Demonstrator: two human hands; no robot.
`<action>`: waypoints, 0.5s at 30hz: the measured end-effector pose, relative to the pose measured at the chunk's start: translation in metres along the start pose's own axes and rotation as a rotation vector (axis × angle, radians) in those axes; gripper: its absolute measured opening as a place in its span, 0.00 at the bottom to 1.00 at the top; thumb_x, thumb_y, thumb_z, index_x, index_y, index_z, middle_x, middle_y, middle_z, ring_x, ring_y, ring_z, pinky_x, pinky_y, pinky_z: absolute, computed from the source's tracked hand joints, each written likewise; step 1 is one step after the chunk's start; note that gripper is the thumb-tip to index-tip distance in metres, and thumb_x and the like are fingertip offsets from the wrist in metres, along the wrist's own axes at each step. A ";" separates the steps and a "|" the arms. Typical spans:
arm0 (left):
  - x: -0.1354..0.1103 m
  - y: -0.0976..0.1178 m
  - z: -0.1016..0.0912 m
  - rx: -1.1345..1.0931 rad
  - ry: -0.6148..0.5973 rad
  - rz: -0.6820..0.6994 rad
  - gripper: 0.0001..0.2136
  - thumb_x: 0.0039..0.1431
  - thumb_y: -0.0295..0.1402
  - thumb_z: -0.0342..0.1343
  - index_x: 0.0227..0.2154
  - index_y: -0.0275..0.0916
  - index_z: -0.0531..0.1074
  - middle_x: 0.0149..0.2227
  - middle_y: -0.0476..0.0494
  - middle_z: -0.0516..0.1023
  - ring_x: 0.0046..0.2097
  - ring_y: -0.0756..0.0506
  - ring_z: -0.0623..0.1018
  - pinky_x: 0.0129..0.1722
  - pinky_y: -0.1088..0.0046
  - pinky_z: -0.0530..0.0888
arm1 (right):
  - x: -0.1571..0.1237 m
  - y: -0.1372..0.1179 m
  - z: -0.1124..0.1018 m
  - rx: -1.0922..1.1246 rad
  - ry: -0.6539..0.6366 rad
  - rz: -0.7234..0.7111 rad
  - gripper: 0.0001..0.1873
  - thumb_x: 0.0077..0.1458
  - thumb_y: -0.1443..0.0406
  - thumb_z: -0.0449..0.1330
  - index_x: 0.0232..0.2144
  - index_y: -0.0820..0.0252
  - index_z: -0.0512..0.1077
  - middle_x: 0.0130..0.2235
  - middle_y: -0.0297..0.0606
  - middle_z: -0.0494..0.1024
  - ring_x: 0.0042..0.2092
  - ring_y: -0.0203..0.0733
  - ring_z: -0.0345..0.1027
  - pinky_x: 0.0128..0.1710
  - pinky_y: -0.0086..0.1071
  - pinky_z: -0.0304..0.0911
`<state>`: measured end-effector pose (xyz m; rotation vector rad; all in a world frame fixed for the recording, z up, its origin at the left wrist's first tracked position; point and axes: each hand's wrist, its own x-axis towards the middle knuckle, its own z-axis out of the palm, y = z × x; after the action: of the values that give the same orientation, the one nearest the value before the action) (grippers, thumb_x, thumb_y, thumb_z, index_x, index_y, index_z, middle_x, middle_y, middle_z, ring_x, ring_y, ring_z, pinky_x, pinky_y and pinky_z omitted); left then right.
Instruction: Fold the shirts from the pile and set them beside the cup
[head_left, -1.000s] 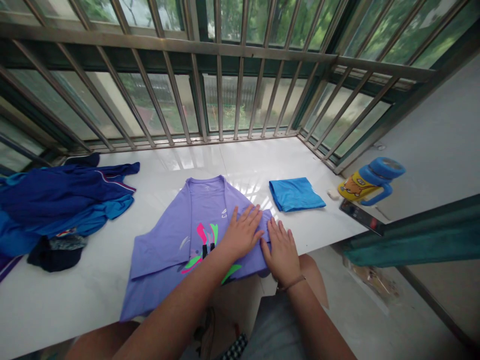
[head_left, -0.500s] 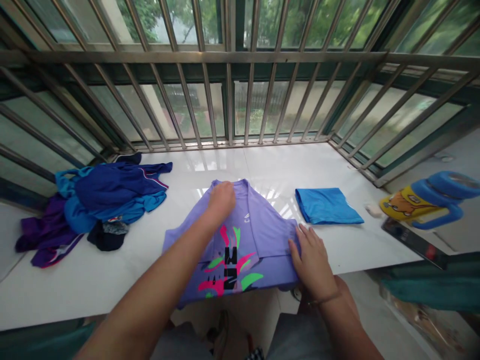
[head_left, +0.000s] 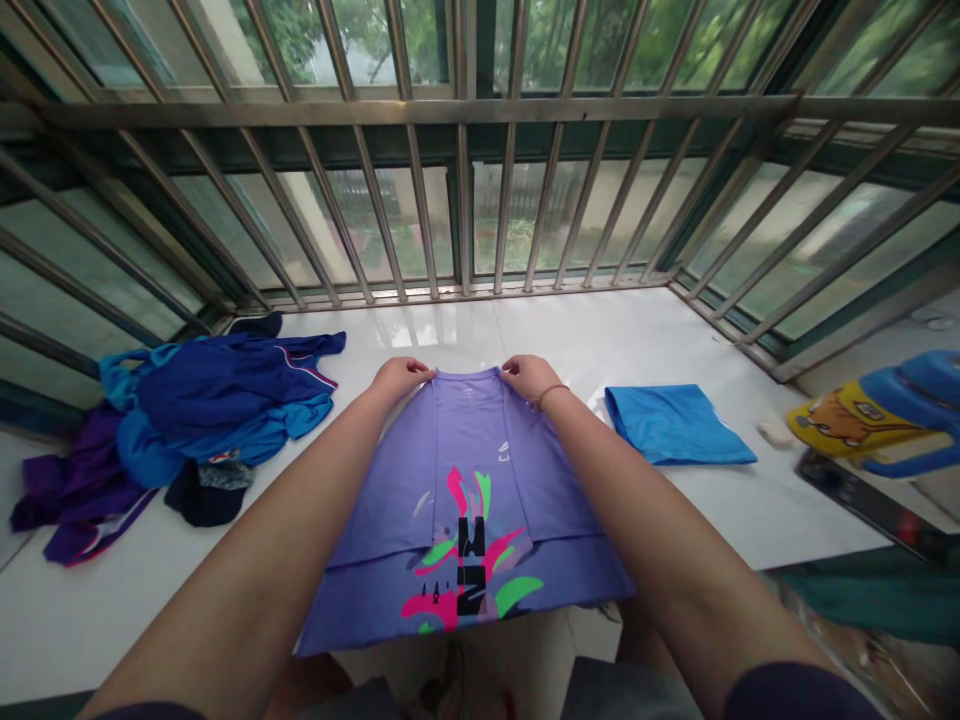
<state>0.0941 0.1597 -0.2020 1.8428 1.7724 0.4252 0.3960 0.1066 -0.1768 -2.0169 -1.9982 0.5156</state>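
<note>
A purple T-shirt (head_left: 469, 420) with a pink, green and black print lies spread before me, its collar toward the window and its lower edge over the front of the white surface. My left hand (head_left: 403, 380) pinches the shirt at the left end of the collar. At the collar's right end, my right hand (head_left: 527, 377) grips the fabric between thumb and fingers. Both sleeves are laid inward over the shirt's body, partly covered by my forearms.
A folded blue garment (head_left: 675, 424) lies to the right on the white surface (head_left: 555, 320). Rumpled blue and purple clothes (head_left: 210, 390) are heaped at left. A yellow and blue bottle (head_left: 862, 410) stands at far right, by a dark flat box (head_left: 862, 500). Metal bars (head_left: 450, 112) close off the back.
My right hand has gone from the shirt's right side up to the collar's right end. My left hand has shifted left along the collar to its left end.
</note>
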 end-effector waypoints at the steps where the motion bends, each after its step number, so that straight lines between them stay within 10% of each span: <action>1: 0.002 -0.001 0.002 -0.002 -0.001 0.003 0.15 0.56 0.48 0.73 0.38 0.42 0.86 0.37 0.46 0.87 0.39 0.44 0.83 0.38 0.71 0.72 | 0.007 -0.002 0.004 -0.005 -0.016 -0.001 0.10 0.66 0.62 0.69 0.47 0.58 0.86 0.45 0.41 0.88 0.46 0.43 0.80 0.47 0.29 0.67; 15: 0.013 0.003 0.002 -0.054 -0.035 0.077 0.11 0.53 0.40 0.74 0.29 0.40 0.80 0.32 0.47 0.83 0.37 0.44 0.79 0.38 0.70 0.72 | 0.021 -0.016 0.013 -0.138 -0.074 0.006 0.16 0.64 0.60 0.70 0.51 0.61 0.84 0.46 0.45 0.88 0.48 0.45 0.79 0.48 0.31 0.66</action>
<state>0.0988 0.1724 -0.2033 1.8740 1.6546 0.4628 0.3761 0.1270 -0.1836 -2.1136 -2.1253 0.4714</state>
